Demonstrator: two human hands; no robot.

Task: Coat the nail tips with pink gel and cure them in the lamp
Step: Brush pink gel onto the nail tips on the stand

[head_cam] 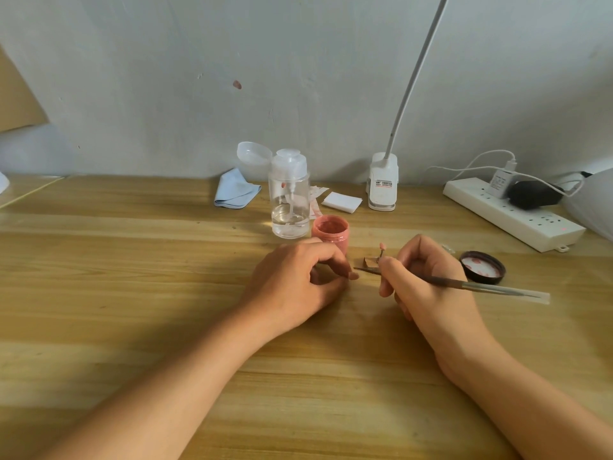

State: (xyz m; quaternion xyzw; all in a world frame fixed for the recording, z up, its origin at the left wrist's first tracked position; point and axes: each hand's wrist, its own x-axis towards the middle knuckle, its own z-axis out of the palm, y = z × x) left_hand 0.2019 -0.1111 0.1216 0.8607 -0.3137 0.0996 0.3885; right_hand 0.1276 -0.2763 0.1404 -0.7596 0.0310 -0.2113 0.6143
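1. Head view, looking down at a wooden table [132,260]. Both forearms reach in, and the hands sit close together mid-table.
2. The left hand [298,280] has its fingers curled, with thumb and forefinger tips meeting. I can't tell if there's anything between them.
3. The right hand [428,283] pinches a thin brush [471,284] like a pen. Its tip points left, towards the left fingertips.
4. A small pink nail tip [382,246] stands on a little stick just behind the right fingers, between the two hands.
5. The pink gel jar [330,232] is open, just behind the left hand. Its dark lid [482,267] lies upside down beside the right hand.
6. Further back are a clear pump bottle [290,200], a blue cloth [235,189], a white clip lamp [383,182] and a power strip [510,214].
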